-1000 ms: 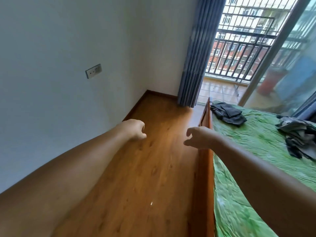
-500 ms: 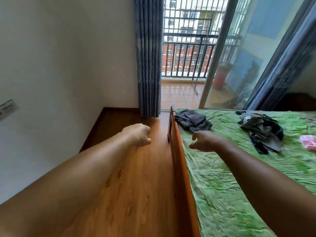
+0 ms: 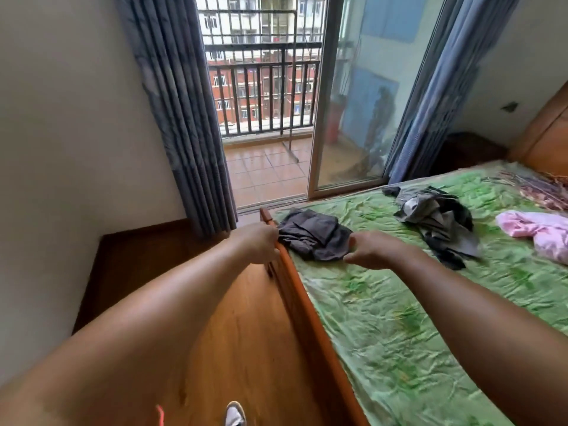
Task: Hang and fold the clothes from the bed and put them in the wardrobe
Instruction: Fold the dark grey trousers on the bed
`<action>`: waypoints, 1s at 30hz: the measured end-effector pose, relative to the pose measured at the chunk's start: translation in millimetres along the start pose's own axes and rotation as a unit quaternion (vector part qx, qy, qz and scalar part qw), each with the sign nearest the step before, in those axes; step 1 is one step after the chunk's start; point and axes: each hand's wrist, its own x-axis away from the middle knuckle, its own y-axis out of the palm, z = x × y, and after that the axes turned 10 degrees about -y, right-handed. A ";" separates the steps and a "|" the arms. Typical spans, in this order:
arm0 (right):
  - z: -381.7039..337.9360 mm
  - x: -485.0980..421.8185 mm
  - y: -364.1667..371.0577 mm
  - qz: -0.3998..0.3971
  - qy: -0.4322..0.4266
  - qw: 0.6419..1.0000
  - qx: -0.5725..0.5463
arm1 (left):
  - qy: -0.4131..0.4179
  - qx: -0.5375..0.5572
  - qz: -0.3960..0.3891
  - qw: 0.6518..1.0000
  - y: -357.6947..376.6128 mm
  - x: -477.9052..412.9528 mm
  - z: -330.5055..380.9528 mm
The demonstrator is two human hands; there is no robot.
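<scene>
The person stands at the foot corner of a bed (image 3: 384, 327) covered with a wrinkled green sheet, both bare arms stretched forward. The left hand (image 3: 258, 242) is over the top of the wooden footboard (image 3: 296, 290), its knuckles facing the camera and its fingers curled, right at the left edge of a crumpled dark grey garment (image 3: 313, 235). The fingertips are hidden behind the hand, so whether they have hold of the cloth cannot be told. The right hand (image 3: 373, 250) is above the sheet at the garment's right edge, fingers bent and thumb pointing toward the fabric. It looks to meet the cloth, but a grip cannot be made out. The two hands are apart, with the grey garment between them.

That garment lies on the bed's near corner, just beside the footboard. Farther along the sheet sits a loose heap of grey and black clothes (image 3: 436, 219), well apart from the first. Beyond it, near the right edge of the view, lies a pink garment (image 3: 538, 232). A patterned dark cloth (image 3: 534, 186) lies at the far end, below the wooden headboard (image 3: 550, 139).

Behind the bed a sliding glass door (image 3: 356, 96) stands open onto a tiled balcony (image 3: 264, 170) with a dark railing (image 3: 264, 96). Blue-grey curtains (image 3: 184, 118) hang on both sides. The floor (image 3: 239, 348) is brown wood, and the toe of a shoe (image 3: 235, 415) shows at the bottom.
</scene>
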 end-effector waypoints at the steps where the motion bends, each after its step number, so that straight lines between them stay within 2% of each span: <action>1: -1.4 -18.0 -3.6 -0.002 0.013 1.000 -0.004 | 0.012 -0.011 -0.014 1.000 -1.3 -22.8 -8.9; 9: 11.4 -129.9 -24.1 -0.024 0.104 0.993 -0.053 | 0.095 -0.033 -0.084 0.991 -10.1 -180.3 -40.9; 12: 36.1 -166.9 -24.4 -0.032 0.130 0.988 -0.075 | 0.130 -0.059 -0.087 0.986 -0.5 -237.0 -32.2; 19: 114.3 -255.3 -7.6 -0.065 0.177 0.977 -0.100 | 0.136 -0.093 -0.139 0.977 46.8 -358.0 2.7; 30: 184.8 -353.3 17.2 -0.108 0.222 0.959 -0.140 | 0.200 -0.111 -0.208 0.951 121.0 -481.4 48.1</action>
